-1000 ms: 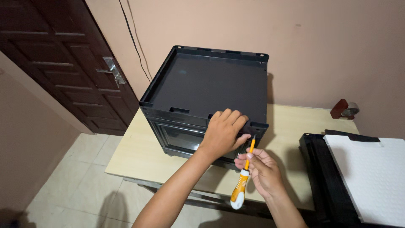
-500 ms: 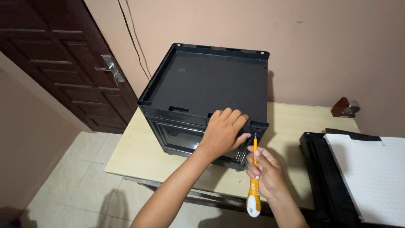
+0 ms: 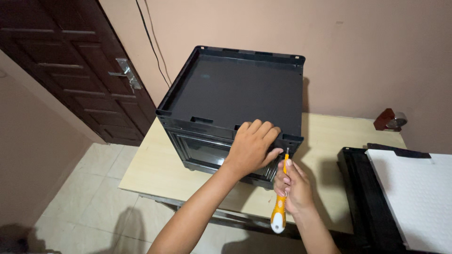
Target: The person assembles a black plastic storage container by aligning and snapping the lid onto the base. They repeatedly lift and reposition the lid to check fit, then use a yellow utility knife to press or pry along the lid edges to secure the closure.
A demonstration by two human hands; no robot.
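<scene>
Crate: black moulded plastic, boxy, with a flat matt top panel inside a raised rim and ribbed side walls; stands mid-tabletop, its back near the wall.

Left hand: laid palm-down over the crate's front right top edge, fingers curled over the rim, pressing rather than gripping; it holds nothing loose.

Right hand: just below the crate's front right corner, grip closed narrow round the screwdriver.

Screwdriver: slim metal shaft, orange handle with a white butt, held upright, tip at the underside of the crate's corner lip. Whether the tip sits in a screw cannot be told.

Step in hand, by judgement: working a fastening at the crate's corner while the left hand steadies it.

Tabletop: pale smooth laminate under the crate.

Door: dark panelled wood with a metal handle, left of the crate.

White sheet: dimpled, on a black frame, right of the crate.
</scene>
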